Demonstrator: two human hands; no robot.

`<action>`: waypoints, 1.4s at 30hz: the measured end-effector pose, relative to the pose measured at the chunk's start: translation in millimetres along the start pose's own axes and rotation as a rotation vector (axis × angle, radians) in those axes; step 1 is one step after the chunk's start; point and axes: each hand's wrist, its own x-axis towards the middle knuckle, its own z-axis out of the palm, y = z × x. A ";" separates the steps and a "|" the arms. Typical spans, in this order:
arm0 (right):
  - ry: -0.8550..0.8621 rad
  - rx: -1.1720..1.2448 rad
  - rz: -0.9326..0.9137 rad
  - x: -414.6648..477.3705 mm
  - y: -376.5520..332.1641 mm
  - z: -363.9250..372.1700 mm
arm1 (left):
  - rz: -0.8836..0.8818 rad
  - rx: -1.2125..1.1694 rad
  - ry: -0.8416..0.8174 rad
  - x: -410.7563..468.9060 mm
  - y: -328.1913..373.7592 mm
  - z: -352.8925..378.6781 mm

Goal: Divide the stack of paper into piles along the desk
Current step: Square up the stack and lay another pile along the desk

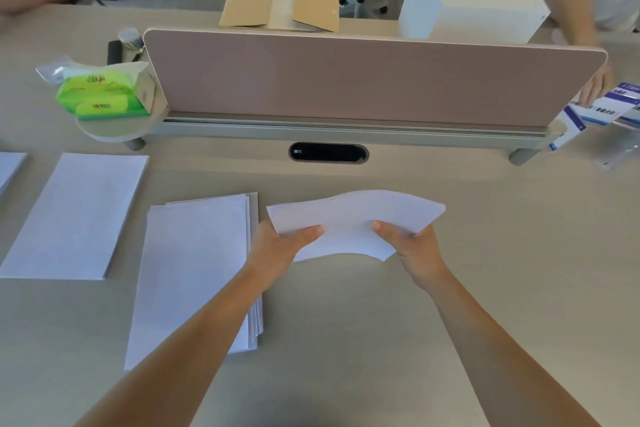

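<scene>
I hold a bundle of white paper (356, 218) above the middle of the desk, bowed upward between my hands. My left hand (280, 250) grips its left near corner, thumb on top. My right hand (412, 250) grips its right near edge, thumb on top too. A thick, slightly fanned stack of paper (197, 274) lies on the desk just left of the bundle, partly under my left forearm. Farther left lies a neat pile of paper (76, 215), and the corner of another pile (10, 166) shows at the left edge.
A pink divider screen (363, 76) on a grey rail crosses the desk behind the paper, with a cable slot (329, 152) in front. A green tissue pack (104, 94) sits at its left end. Another person's hand (595, 87) holds blue-and-white packets at far right. A cardboard box (284, 3) stands beyond.
</scene>
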 end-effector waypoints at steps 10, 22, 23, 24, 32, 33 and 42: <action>0.093 -0.279 0.214 61.8 -13.6 12.1 | -0.083 0.103 0.081 63.5 13.3 5.0; 0.154 -0.321 0.436 117.5 72.5 26.0 | -0.420 0.199 0.180 140.5 -60.1 10.3; 0.148 -0.341 0.439 122.1 75.3 27.7 | -0.418 0.239 0.196 143.9 -60.8 11.4; 0.142 -0.364 0.445 126.8 77.5 29.0 | -0.421 0.273 0.202 147.3 -60.4 12.5; 0.025 -0.593 0.558 150.8 78.7 26.7 | -0.399 0.452 0.199 170.5 -64.0 9.7; 0.011 -0.626 0.569 152.6 77.2 25.2 | -0.402 0.467 0.202 170.7 -63.5 9.8; 0.045 -0.825 0.550 155.5 68.3 11.0 | -0.441 0.453 0.210 167.2 -50.3 15.2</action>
